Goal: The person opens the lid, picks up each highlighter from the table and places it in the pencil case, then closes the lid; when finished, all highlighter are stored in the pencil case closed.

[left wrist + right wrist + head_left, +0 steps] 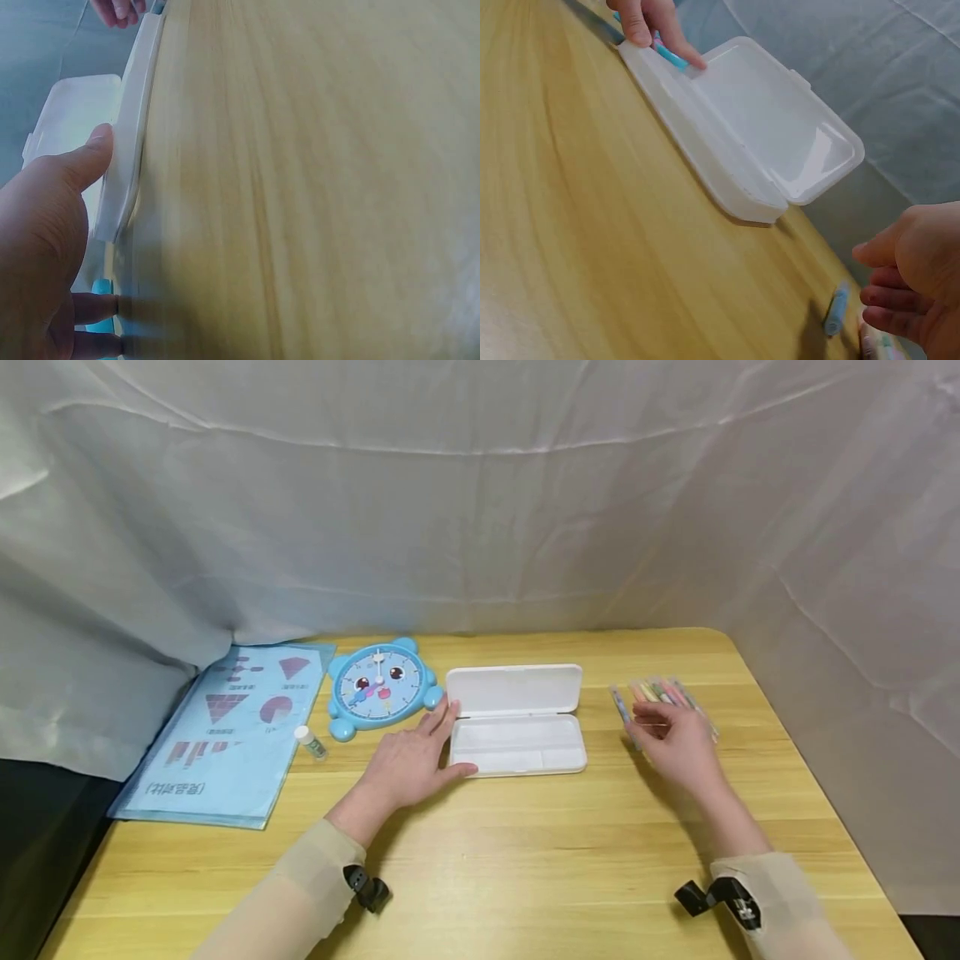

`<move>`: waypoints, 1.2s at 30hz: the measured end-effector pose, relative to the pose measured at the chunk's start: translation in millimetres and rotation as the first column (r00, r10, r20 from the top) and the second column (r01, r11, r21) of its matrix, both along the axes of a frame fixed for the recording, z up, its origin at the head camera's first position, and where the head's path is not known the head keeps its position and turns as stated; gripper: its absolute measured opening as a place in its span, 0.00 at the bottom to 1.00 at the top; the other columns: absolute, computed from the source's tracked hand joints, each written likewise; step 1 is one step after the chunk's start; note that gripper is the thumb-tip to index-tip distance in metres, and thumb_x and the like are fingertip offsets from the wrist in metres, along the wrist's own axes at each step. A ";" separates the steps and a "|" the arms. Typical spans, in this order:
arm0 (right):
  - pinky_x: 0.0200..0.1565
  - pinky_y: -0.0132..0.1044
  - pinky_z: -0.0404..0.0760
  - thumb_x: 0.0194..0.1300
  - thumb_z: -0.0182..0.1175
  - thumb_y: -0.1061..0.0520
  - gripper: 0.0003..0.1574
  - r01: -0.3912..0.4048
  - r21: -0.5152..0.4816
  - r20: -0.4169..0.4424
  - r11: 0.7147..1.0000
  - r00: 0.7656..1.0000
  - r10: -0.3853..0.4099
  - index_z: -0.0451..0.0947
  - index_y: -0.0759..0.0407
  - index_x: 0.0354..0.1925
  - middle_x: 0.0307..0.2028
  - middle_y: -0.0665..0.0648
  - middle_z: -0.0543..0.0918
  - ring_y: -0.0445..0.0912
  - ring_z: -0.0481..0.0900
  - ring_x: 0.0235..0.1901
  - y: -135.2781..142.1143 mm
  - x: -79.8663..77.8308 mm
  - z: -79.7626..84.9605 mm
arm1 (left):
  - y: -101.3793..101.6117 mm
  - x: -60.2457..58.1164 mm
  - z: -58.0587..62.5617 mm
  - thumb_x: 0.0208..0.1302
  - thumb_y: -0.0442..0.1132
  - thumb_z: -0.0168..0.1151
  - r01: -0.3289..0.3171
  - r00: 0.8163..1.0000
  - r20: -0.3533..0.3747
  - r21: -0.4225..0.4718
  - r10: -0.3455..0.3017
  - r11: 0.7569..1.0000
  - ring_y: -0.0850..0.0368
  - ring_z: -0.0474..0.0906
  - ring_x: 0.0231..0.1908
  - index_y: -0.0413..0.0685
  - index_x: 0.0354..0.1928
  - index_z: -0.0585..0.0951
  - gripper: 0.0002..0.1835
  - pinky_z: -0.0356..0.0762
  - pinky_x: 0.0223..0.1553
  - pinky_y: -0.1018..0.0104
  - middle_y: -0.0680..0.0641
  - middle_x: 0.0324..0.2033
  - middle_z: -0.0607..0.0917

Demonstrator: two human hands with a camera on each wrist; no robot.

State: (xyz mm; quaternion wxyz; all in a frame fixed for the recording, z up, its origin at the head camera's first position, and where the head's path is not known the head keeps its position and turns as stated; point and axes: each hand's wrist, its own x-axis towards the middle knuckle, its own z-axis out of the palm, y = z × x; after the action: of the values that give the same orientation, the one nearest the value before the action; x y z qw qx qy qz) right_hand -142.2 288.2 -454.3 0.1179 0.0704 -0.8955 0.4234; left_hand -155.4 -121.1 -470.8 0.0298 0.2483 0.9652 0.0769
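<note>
A white pencil case (519, 745) lies with its lid (514, 690) raised, and no items show inside. My left hand (408, 760) rests at its left end, fingers extended; the thumb touches the front corner and a fingertip meets the lid's corner. Farther right, my right hand (678, 747) hovers over a group of pastel pens (663, 691), fingers loosely bent. Beside its thumb is a separate blue pen (619, 703). In the right wrist view this blue pen (836, 309) lies apart from the fingertips.
Left of the case sits a blue animal-faced toy clock (380, 685). A small white-capped bottle or glue stick (311, 742) is next to blue printed sheets (217, 735). Grey cloth (480, 527) hangs behind the wooden table (525, 868).
</note>
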 end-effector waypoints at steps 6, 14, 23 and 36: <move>0.42 0.40 0.88 0.62 0.75 0.67 0.20 0.060 0.089 -0.013 0.994 0.998 -0.059 0.85 0.77 0.50 0.43 0.72 0.89 0.62 0.90 0.40 -3.7 1.9 -4.8 | 0.0 -2.2 2.5 0.69 0.79 0.49 0.009 1.000 -0.012 0.000 -0.009 1.000 0.44 0.87 0.39 0.50 0.86 0.51 0.57 0.66 0.19 0.63 0.45 0.83 0.52; 0.40 0.52 0.87 0.63 0.75 0.66 0.20 0.101 0.173 0.009 0.980 0.995 -0.104 0.85 0.77 0.50 0.40 0.70 0.89 0.58 0.88 0.36 -7.3 5.3 -11.8 | -0.3 -2.8 4.7 0.69 0.79 0.50 0.020 1.000 -0.003 -0.010 -0.020 1.000 0.48 0.85 0.32 0.49 0.86 0.51 0.57 0.66 0.18 0.63 0.44 0.83 0.52; 0.36 0.52 0.85 0.62 0.73 0.68 0.15 0.129 0.232 -0.022 0.964 0.992 -0.127 0.86 0.77 0.46 0.33 0.66 0.89 0.56 0.86 0.32 -10.1 5.1 -19.8 | -0.2 -3.7 4.4 0.70 0.79 0.50 0.029 1.000 -0.005 -0.013 -0.029 0.999 0.50 0.85 0.30 0.48 0.86 0.50 0.57 0.65 0.18 0.64 0.43 0.83 0.53; 0.37 0.45 0.81 0.69 0.63 0.69 0.12 0.097 0.201 0.101 0.975 0.988 -0.119 0.84 0.78 0.47 0.34 0.64 0.85 0.55 0.82 0.35 -8.3 2.8 -14.4 | -0.2 -2.5 4.1 0.70 0.78 0.51 0.033 0.999 -0.006 -0.019 -0.033 0.999 0.51 0.83 0.28 0.48 0.86 0.50 0.56 0.67 0.19 0.63 0.43 0.83 0.53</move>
State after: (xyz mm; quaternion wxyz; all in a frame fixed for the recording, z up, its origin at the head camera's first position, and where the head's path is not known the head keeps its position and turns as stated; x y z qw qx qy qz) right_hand -139.4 279.9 -468.7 0.0828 0.0089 -0.9405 0.3294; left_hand -157.9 -121.2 -466.6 0.0305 0.2643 0.9616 0.0667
